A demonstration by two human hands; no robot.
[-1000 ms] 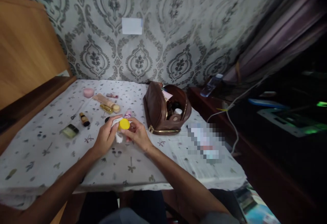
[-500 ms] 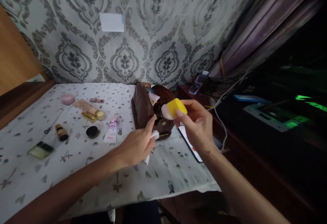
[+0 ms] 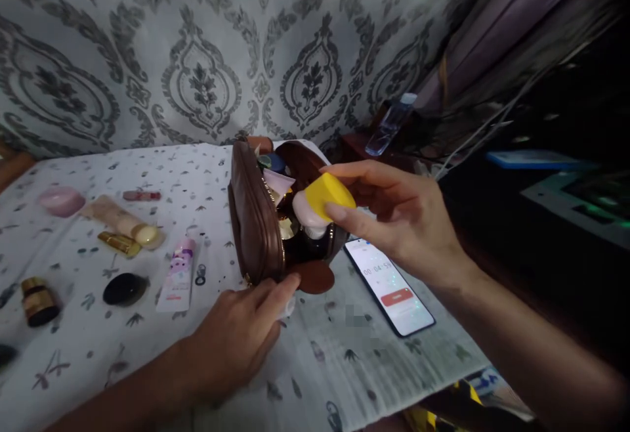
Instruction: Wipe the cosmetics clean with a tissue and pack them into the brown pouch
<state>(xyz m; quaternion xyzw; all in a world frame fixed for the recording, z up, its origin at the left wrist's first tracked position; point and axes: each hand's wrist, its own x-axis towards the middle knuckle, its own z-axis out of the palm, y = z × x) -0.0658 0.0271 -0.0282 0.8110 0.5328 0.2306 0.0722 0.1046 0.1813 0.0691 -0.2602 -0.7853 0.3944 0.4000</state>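
Observation:
My right hand (image 3: 394,212) pinches a small pale pink bottle with a yellow cap (image 3: 329,195), holding it over the mouth of a brown makeup bag (image 3: 253,212). The bag stands unzipped, with a pale pink packet (image 3: 278,184) and several other items inside, partly hidden. My left hand (image 3: 241,330) is closed around a crumpled white tissue (image 3: 288,307), most of it hidden under the fingers. Its index fingertip lies at the bag's front lower edge, by a round brown flap (image 3: 315,277).
Left of the bag lie a pink-and-white tube (image 3: 178,278), a round black compact (image 3: 124,289), a beige tube (image 3: 114,215), a gold tube (image 3: 119,244), a small gold-and-black bottle (image 3: 39,302) and a pink case (image 3: 62,201). A lit phone (image 3: 394,294) is at the right; a clear bottle (image 3: 391,125) stands behind.
The view has moved closer and turned right. My left hand has slid down from the bag's opening to its front lower edge. The right hand still holds the yellow-capped bottle over the bag.

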